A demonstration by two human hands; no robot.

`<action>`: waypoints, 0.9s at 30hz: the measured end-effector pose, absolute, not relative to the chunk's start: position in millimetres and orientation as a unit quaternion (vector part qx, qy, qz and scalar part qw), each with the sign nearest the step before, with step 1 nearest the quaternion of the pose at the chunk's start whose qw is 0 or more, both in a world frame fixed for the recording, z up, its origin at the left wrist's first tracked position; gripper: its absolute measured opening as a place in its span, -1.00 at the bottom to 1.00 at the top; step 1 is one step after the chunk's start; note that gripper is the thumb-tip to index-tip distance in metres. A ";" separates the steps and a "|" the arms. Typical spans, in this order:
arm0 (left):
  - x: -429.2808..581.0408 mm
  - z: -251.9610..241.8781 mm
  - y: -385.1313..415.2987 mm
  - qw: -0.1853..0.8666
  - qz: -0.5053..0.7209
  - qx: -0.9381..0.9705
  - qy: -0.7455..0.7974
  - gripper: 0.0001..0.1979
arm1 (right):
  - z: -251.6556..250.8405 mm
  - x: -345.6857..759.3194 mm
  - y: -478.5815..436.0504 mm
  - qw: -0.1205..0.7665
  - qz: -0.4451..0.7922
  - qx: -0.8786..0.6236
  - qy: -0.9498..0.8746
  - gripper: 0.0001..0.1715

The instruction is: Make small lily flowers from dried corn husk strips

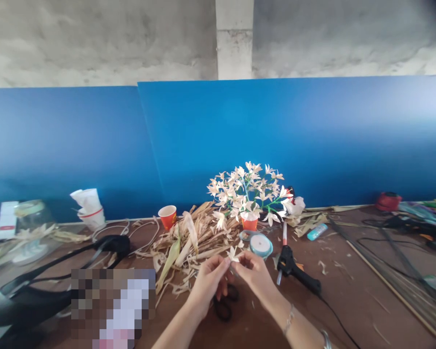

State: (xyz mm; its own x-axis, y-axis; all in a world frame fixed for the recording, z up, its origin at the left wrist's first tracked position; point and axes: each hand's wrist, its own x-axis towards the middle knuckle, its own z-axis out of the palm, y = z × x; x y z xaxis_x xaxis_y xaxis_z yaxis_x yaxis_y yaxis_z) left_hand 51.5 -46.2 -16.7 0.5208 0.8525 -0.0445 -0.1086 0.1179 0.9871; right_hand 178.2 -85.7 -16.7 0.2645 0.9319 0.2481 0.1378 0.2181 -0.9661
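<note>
My left hand and my right hand meet above the brown table, both pinching one small cream husk flower between their fingertips. Black scissors lie on the table just under my hands. Behind them a pile of dried corn husks spreads out. An orange pot holds a bouquet of finished husk flowers. A roll of tape sits right behind my fingers, and a black glue gun lies to the right of them.
An orange paper cup stands at the back, white stacked cups further left. A black bag with straps fills the left front. Thin sticks and wires lie on the right, near a red object. A blue panel backs the table.
</note>
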 end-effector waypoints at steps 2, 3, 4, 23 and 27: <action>50.9 -17.6 -45.1 0.686 0.350 0.551 0.321 -0.63 | -14.4 178.0 -87.4 0.591 0.350 -0.515 -0.513 -0.76; 50.7 -18.6 -44.3 0.694 0.346 0.546 0.317 -0.63 | -13.3 177.8 -88.3 0.588 0.362 -0.506 -0.517 -0.78; 50.4 -19.6 -43.5 0.700 0.342 0.542 0.315 -0.63 | -12.3 177.5 -89.2 0.586 0.374 -0.496 -0.520 -0.78; 52.1 -21.9 -44.3 0.682 0.345 0.567 0.306 -0.62 | -7.8 172.9 -91.4 0.609 0.444 -0.451 -0.478 -0.80; 51.9 -18.1 -46.4 0.672 0.349 0.575 0.311 -0.62 | -7.9 172.9 -88.9 0.608 0.448 -0.451 -0.474 -0.79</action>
State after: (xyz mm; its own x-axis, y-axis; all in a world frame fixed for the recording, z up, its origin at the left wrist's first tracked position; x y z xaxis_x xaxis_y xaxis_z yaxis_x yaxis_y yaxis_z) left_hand 51.9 -46.4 -18.1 0.5635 0.8259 -0.0172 -0.1114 0.0965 0.9891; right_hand 172.9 -88.9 -7.9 0.1477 0.9739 0.1722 -0.1174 0.1902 -0.9747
